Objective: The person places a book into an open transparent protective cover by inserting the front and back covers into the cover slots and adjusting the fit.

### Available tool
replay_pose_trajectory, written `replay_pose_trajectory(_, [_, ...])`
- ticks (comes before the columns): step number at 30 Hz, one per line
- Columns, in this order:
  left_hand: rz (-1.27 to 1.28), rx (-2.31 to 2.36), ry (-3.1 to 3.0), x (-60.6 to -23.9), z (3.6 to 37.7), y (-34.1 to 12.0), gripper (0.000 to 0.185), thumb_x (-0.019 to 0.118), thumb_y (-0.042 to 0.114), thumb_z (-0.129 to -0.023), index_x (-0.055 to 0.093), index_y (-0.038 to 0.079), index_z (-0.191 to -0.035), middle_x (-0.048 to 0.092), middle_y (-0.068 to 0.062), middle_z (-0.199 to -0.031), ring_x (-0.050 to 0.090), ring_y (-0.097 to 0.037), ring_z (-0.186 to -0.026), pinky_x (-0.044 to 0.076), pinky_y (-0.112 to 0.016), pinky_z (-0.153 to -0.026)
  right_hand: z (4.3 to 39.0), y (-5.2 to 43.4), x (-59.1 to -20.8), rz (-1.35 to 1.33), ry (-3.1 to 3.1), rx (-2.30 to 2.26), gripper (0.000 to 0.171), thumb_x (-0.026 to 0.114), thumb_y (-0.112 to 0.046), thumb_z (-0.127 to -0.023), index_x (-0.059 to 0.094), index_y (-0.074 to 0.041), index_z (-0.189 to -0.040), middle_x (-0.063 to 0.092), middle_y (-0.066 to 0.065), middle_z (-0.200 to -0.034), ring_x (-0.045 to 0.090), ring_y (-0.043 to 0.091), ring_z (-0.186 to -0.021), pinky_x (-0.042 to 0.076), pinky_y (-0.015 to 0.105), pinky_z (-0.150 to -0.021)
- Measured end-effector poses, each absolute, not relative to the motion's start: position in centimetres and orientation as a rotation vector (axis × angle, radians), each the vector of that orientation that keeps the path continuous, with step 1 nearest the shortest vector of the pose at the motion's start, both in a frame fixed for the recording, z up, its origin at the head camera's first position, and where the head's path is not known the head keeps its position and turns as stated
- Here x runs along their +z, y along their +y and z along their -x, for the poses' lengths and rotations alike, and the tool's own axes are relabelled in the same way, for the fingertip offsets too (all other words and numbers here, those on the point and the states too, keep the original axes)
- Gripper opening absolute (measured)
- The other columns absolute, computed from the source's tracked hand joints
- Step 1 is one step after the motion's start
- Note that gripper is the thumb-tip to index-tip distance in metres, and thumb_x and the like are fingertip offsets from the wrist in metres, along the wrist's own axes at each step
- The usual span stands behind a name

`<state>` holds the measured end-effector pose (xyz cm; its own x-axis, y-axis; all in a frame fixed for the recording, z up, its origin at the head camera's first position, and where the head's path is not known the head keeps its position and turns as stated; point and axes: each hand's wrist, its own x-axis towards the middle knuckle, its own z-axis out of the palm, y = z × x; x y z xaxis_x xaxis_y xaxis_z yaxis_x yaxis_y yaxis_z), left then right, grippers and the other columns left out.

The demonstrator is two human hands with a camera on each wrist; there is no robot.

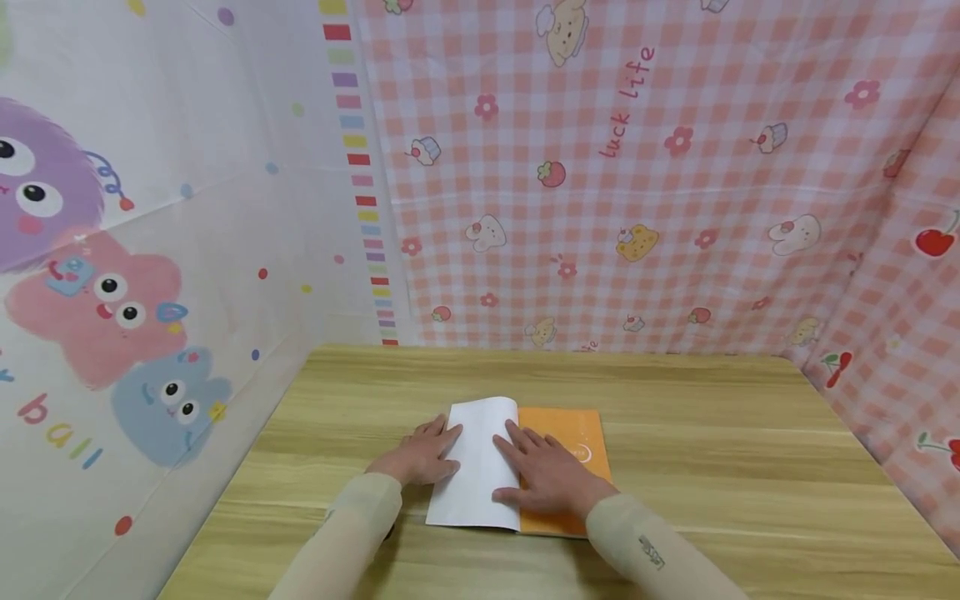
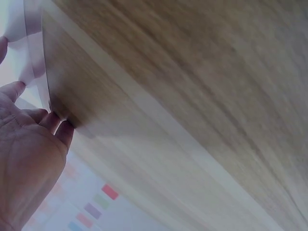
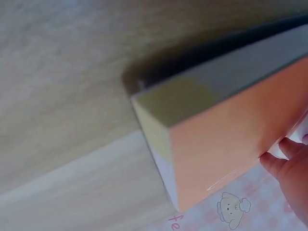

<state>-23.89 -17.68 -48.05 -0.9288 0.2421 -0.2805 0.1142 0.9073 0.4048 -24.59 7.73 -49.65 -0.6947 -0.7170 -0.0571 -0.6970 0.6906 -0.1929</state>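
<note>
An orange book (image 1: 583, 433) lies on the wooden table (image 1: 712, 467), with a white page (image 1: 476, 475) spread over its left part. My left hand (image 1: 418, 454) rests at the page's left edge, its fingertips touching the paper. My right hand (image 1: 546, 477) lies flat with straight fingers across the white page and the orange cover. In the left wrist view the palm of my left hand (image 2: 29, 159) shows beside the white page (image 2: 19, 43). The right wrist view shows the orange book (image 3: 231, 139) from close by, with my fingertips (image 3: 284, 161) at its edge.
A pink checked cloth (image 1: 637, 167) hangs behind and to the right of the table. A white cloth with cartoon figures (image 1: 112, 292) hangs on the left. Bare wood lies on both sides of the book and behind it.
</note>
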Motion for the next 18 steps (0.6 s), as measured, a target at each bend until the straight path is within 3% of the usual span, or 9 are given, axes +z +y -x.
replay_pose_trajectory(18, [-0.221, 0.528, 2.735, -48.0, 24.0, -17.4, 0.065, 0.059, 0.035, -0.098, 0.034, 0.020, -0.156, 0.014, -0.011, -0.165, 0.017, -0.039, -0.148, 0.019, -0.065, -0.112, 24.6, 6.5, -49.5, 1.104, 2.774, -0.166, 0.089, 0.037, -0.077, -0.091, 0.026, -0.020, -0.159, 0.016, 0.010, -0.165, 0.027, 0.034, -0.146, 0.026, 0.058, -0.113])
